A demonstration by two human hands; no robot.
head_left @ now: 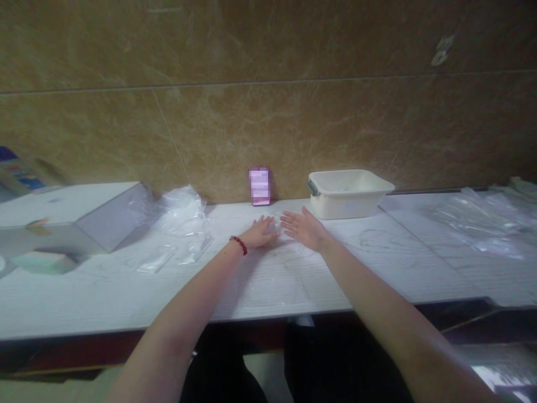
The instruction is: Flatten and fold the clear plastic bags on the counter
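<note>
Both of your hands lie flat and open, holding nothing, left hand [260,232] and right hand [302,228] pressing a clear plastic sheet [277,268] at table centre, tub [350,193] at two o'clock; smoothing seems underway, so next spread outward evenly.

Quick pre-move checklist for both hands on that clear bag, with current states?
1. Left hand flat on the clear plastic bag: ok.
2. Right hand flat on it, fingers spread: ok.
3. Bag lying smooth, no folds: cannot tell, too transparent.
4. White tub stands apart from the right hand: ok.
5. Small sleeves lie apart from the left hand: ok.
6. Bag's near edge on the table: cannot tell.
</note>
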